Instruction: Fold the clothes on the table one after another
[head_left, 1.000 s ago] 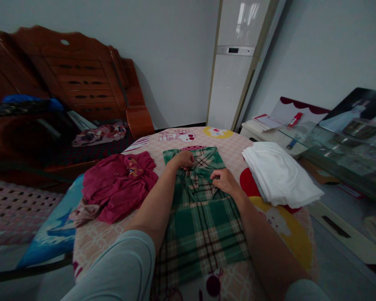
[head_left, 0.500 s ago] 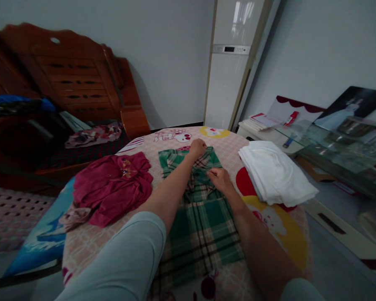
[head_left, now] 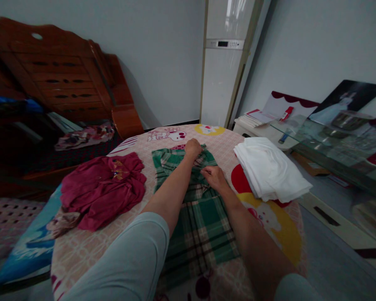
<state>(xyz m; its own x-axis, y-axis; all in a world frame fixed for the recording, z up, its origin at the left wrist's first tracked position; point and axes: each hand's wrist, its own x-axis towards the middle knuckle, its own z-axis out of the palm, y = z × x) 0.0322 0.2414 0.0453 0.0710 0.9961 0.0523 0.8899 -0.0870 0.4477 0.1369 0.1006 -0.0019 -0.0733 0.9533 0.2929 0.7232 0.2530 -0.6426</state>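
Single head-worn camera above near side of table [head_left: 225, 146]; faces forward, pitched down. Left sleeve [head_left: 122, 255] and right sleeve [head_left: 294, 287] enter at bottom edge, nearest the lens. Left hand [head_left: 193, 149] and right hand [head_left: 215, 177] sit near frame centre at middle distance. Field wide: wooden seat [head_left: 59, 79] at left, glass shelf [head_left: 341, 154] at right, white upright unit [head_left: 221, 79] and grey wall [head_left: 163, 54] farthest.

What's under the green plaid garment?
Pink patterned tablecloth shows around its edges. The green plaid garment covers the area directly beneath, so anything else there can't be seen.
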